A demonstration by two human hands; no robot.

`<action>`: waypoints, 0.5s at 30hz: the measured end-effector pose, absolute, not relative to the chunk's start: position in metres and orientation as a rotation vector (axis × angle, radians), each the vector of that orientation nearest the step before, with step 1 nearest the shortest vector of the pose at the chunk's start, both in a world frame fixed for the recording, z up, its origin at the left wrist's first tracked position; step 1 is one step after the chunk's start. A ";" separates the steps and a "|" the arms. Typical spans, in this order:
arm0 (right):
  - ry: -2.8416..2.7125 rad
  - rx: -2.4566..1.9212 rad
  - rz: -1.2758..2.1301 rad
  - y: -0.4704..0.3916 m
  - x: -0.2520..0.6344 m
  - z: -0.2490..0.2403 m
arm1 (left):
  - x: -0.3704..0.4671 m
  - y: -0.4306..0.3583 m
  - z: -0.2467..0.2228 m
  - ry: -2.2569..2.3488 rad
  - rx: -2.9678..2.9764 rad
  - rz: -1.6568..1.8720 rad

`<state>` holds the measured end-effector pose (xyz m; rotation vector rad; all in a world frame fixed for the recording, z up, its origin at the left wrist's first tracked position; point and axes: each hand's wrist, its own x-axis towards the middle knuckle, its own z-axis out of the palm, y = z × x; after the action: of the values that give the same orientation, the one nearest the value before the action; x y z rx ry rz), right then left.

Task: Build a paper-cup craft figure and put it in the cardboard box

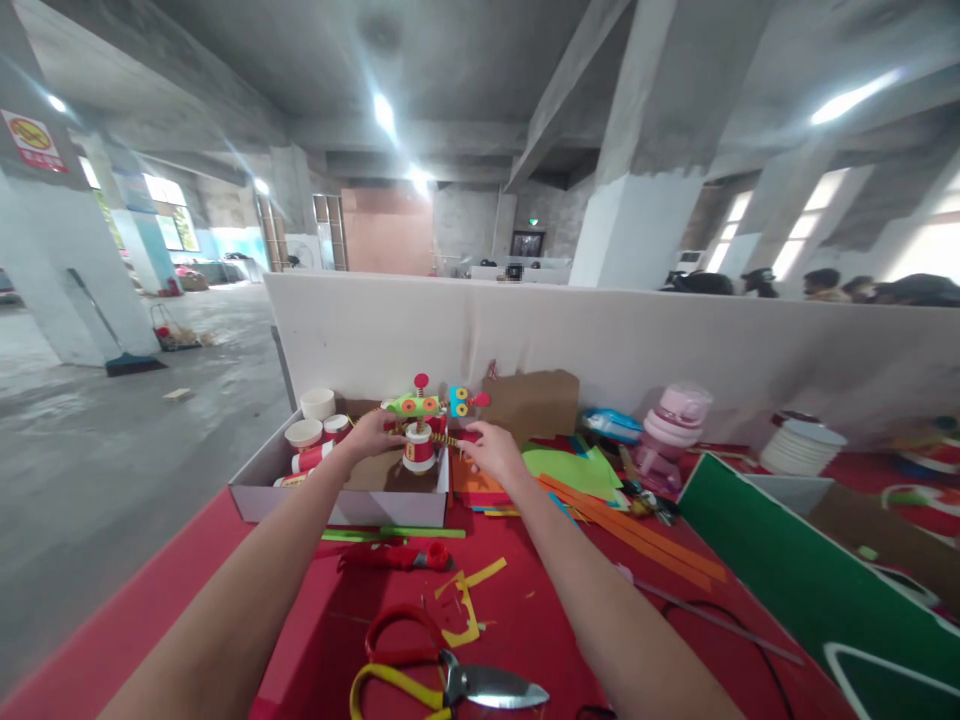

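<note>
A small figure with a green head (411,406), round orange eyes and a red-and-white cup body (419,450) stands upright over the white box (405,508). My left hand (369,434) is at its left side, fingers bent near one arm; what they grip is too small to tell. On the other side, my right hand (491,447) has thumb and fingers closed at the end of the striped coiled arm (445,439). A blue piece with yellow eyes (458,402) and a red disc sits just right of the green head.
Red-and-yellow scissors (450,685), yellow paper scraps (469,610) and a red cutter (397,557) lie in front. White cups (304,434) fill the box's left side. Coloured paper (574,470), a pink bottle (670,435) and a green board (787,560) are at right. A white partition (600,340) rises behind.
</note>
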<state>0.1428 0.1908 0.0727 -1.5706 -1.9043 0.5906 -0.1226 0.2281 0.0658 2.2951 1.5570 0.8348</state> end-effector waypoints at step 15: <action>-1.837 -1.495 0.646 0.090 0.199 0.070 | -0.110 0.139 0.087 1.701 2.159 0.939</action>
<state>0.1988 0.0895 0.0698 -1.4953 -1.8369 0.6464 -0.1099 0.1385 0.0866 2.1593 1.7009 0.9385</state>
